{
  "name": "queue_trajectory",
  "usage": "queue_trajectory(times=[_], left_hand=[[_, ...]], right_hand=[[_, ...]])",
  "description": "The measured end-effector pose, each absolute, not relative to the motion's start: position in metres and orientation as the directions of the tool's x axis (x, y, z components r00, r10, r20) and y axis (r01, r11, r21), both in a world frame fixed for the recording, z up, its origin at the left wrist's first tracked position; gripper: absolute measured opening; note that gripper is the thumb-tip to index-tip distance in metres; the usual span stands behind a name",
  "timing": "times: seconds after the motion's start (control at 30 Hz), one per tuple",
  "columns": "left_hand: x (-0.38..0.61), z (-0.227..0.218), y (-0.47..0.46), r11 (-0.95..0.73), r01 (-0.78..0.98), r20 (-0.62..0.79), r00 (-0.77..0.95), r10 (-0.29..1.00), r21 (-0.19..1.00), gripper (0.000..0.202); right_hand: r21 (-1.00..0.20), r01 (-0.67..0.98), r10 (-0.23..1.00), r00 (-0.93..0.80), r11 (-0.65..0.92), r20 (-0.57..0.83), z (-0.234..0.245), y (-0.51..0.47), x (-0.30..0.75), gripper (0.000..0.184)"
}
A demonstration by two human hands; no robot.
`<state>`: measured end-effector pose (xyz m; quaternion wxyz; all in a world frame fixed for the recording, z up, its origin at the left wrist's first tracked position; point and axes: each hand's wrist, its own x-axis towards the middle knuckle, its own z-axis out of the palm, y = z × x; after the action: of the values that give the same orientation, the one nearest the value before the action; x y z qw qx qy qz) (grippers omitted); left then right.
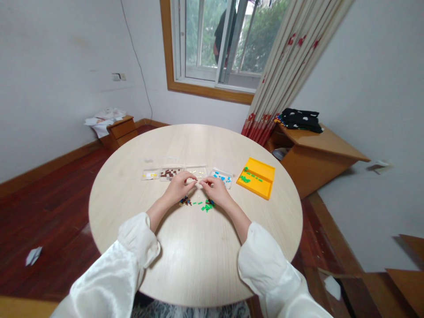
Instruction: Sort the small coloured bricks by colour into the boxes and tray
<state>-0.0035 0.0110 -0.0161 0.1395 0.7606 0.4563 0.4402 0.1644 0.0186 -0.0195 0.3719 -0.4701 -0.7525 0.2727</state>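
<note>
My left hand (180,186) and my right hand (215,189) meet almost fingertip to fingertip above the middle of a round table (192,256). Both are pinched closed; whatever lies between the fingers is too small to name. Below the left hand is a small heap of dark mixed building bricks (185,201). Green bricks (207,206) lie loose under the right hand. Behind the hands stand clear boxes: one with brown bricks (169,173), one with a few pale pieces (195,171), partly hidden by the fingers, and one with blue bricks (222,177).
An open yellow case (267,191) holding green bricks is at the table's right. A small clear box with yellow pieces (150,175) stands at the left end of the row. Beyond the table are a curtain (281,70) and a wooden cabinet (311,154) with dark cloth on top.
</note>
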Motion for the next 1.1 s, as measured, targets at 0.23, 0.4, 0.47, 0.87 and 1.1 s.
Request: queue_trajectory(times=[0.23,0.4,0.47,0.87,1.1], left_hand=[[-0.037,-0.021,0.036,-0.182,0.69,0.452,-0.232,0.861,0.701,0.012],[-0.05,-0.028,0.046,-0.09,0.736,0.411,-0.268,0.871,0.671,0.013],[-0.051,-0.03,0.048,-0.078,0.769,0.414,-0.254,0.874,0.635,0.015],[-0.053,-0.038,0.055,-0.123,0.865,0.472,-0.142,0.87,0.487,0.024],[-0.05,-0.032,0.049,-0.097,0.864,0.481,-0.179,0.858,0.495,0.024]], right_hand=[[-0.708,0.57,0.906,-0.318,0.417,0.278,-0.013,0.014,0.164,0.014],[-0.678,0.576,0.884,-0.377,0.457,0.275,-0.014,0.013,0.163,0.014],[-0.671,0.573,0.876,-0.394,0.47,0.278,-0.015,0.013,0.164,0.014],[-0.606,0.586,0.836,-0.465,0.537,0.291,-0.015,0.012,0.166,0.015],[-0.578,0.616,0.839,-0.467,0.535,0.279,-0.012,0.011,0.168,0.016]])
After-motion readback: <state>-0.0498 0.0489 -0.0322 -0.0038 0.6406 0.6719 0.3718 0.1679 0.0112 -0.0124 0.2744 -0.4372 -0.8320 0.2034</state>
